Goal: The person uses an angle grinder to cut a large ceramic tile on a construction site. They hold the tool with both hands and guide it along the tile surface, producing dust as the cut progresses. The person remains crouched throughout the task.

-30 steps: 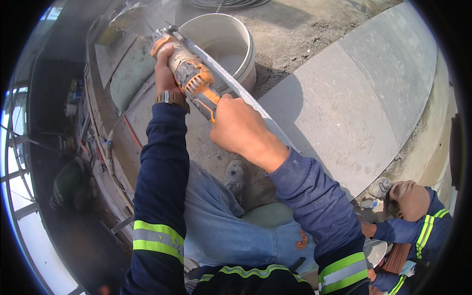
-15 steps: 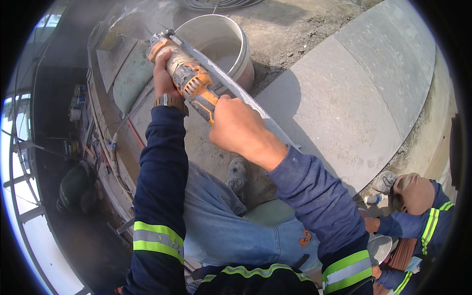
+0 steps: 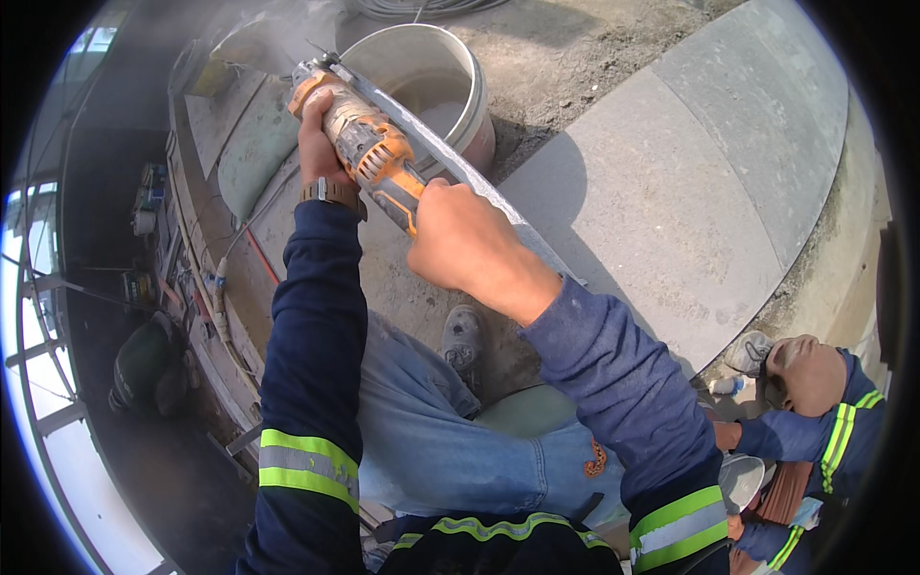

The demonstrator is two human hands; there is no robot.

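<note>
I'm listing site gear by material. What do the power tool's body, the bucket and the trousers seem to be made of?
Power tool's body: probably hard moulded plastic, orange and dark grey, scuffed; the slotted vents suggest it. Tan front part unclear.
Bucket: likely plastic, dull off-white and stained, with a thick rounded rim.
Trousers: apparently denim, faded matte blue, with visible seams and pale wear.

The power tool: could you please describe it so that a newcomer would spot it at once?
From the broad grey slabs on the right, look up and left to the round, pale bucket. Just left of it, the power tool slants, with the left hand near its front and the right hand around its rear. Its orange and dark casing sets it apart from that pale bucket.
</note>
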